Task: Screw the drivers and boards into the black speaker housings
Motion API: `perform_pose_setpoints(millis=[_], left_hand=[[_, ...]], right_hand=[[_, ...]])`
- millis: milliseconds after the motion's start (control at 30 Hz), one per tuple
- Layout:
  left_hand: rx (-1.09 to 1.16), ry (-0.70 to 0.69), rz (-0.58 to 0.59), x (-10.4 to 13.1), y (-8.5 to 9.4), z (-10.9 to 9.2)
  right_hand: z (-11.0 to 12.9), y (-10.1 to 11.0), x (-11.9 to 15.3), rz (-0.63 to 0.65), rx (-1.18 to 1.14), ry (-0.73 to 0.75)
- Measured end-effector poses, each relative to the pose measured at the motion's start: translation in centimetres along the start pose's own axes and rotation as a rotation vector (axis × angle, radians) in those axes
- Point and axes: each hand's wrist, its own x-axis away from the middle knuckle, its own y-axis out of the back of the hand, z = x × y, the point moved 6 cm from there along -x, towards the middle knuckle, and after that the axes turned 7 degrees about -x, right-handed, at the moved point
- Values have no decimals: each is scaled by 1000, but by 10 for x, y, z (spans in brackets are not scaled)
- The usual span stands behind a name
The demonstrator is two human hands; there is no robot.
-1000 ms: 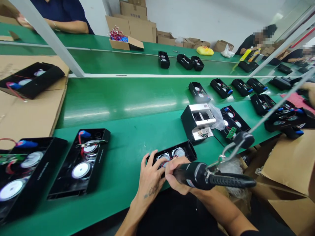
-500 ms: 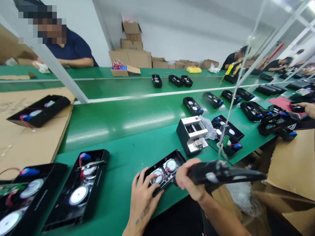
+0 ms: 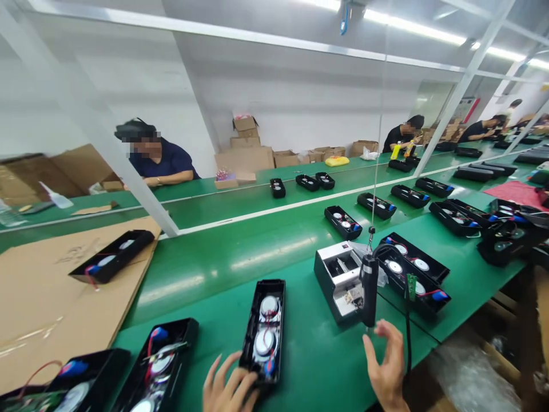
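A black speaker housing with two round white-backed speakers and red wires lies on the green table near the front. My left hand rests at its lower left corner, fingers spread and touching the edge. My right hand is raised to the right, thumb and fingers apart, holding nothing. Just above it a black electric screwdriver hangs upright from a cord, not touching the hand. Behind the screwdriver stands a black and white box-shaped device with an open top.
More housings lie at the front left, on a cardboard sheet and to the right. A slanted metal post rises at the left. A co-worker sits across the table. Cartons and clear plastic are at the lower right.
My right hand has let go of the screwdriver, which now hangs upright. The housing has turned more upright in view, and my left hand has moved to its lower corner. The view has tilted up.
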Motion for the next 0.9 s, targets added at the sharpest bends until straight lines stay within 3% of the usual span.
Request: perform_pose_setpoints(millis=[100, 200, 267, 333, 400, 500, 600, 700, 800, 867, 900], left_hand=[[46, 41, 57, -95, -59, -1], [22, 118, 31, -183, -118, 8], [6, 191, 0, -218, -141, 15], [8, 230, -29, -227, -142, 15], [27, 225, -44, -208, -119, 10], [37, 210, -60, -133, -50, 13], [-105, 205, -137, -32, 41, 47], [-294, 209, -9, 47, 114, 90], [-419, 133, 149, 73, 154, 102], [-440, 98, 177, 62, 155, 90], [-419, 97, 172, 52, 147, 78]], right_hand=[[-7, -13, 23, 187, -35, 35], [-7, -22, 25, 306, -55, 37], [-8, -24, 23, 332, -82, 12], [-11, -25, 23, 332, -105, -30], [-13, -25, 25, 331, -111, -69], [-12, -25, 28, 357, -92, -93], [-8, -23, 28, 409, -81, -85], [-8, -22, 26, 467, -61, -121], [-10, -27, 26, 549, 5, -152], [-5, -34, 32, 616, 48, -148], [1, -39, 38, 654, 47, -144]])
